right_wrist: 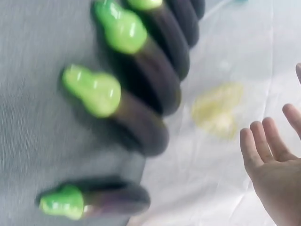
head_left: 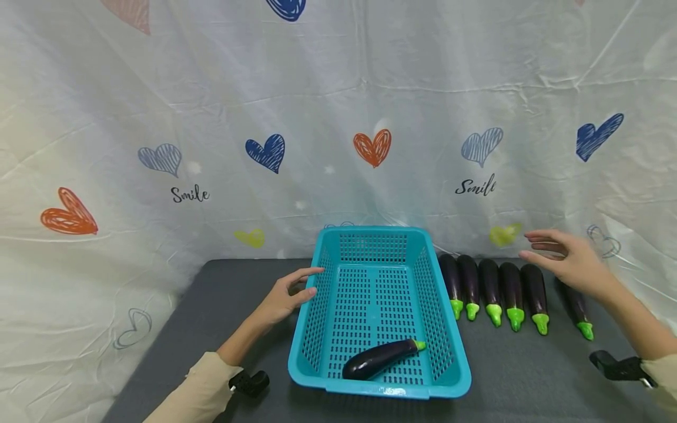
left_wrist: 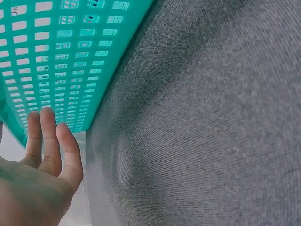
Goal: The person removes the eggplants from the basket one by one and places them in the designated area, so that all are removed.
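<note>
A blue plastic basket [head_left: 372,390] with slotted walls stands in the middle of the table. One dark purple eggplant [head_left: 378,359] with a green stem lies slantwise at its near end. My left hand [head_left: 282,298] is at the basket's left rim, fingertips right at the edge; in the left wrist view its fingers [left_wrist: 49,136] are extended beside the slotted wall. To the right, my right hand [head_left: 573,261] hovers over the far end of a separate eggplant [head_left: 575,308], partly covering it. Its fingers [right_wrist: 268,146] are apart with nothing between them.
Several more eggplants [head_left: 491,288] lie in a row right of the basket, green stems toward me. The dark grey table [head_left: 248,305] ends at the back against a white curtain [head_left: 317,106] printed with hearts. Black wrist straps [head_left: 616,367] are on both forearms.
</note>
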